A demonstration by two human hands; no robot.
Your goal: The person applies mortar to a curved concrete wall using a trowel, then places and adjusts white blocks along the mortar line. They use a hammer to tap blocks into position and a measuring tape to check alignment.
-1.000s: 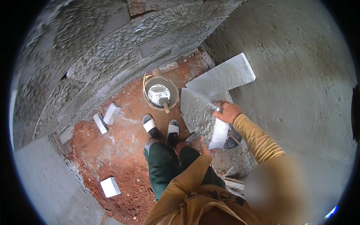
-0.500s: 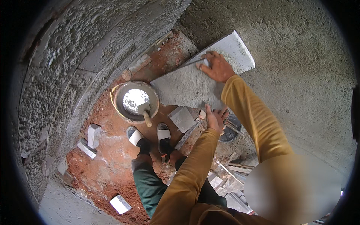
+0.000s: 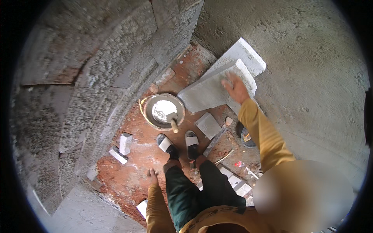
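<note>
A long pale-grey block (image 3: 208, 91) lies slanted in front of me, overlapping another block (image 3: 240, 52) behind it. My right hand (image 3: 237, 89) is over the front block's right part, fingers apart and nothing in them; whether it touches the face I cannot tell. Down by my left leg hangs my left hand (image 3: 153, 177), its fingers loosely apart and holding nothing. Left of the front block stands a round bucket (image 3: 145, 112) with a pale wet mix (image 3: 162, 110). A trowel (image 3: 174, 123) rests in it, its wooden handle over the near rim.
Rough block wall (image 3: 116, 58) rises on the left, plastered wall (image 3: 307, 62) on the right. A square block piece (image 3: 208, 125) lies by my feet. Small block pieces (image 3: 125, 143) sit on the reddish floor at left. A dark bucket (image 3: 247, 138) and rubble lie at right.
The front block was tilted up between both hands; now it lies lower against the rear block. My left hand has let go and swung down left. My right hand has lifted its grip.
</note>
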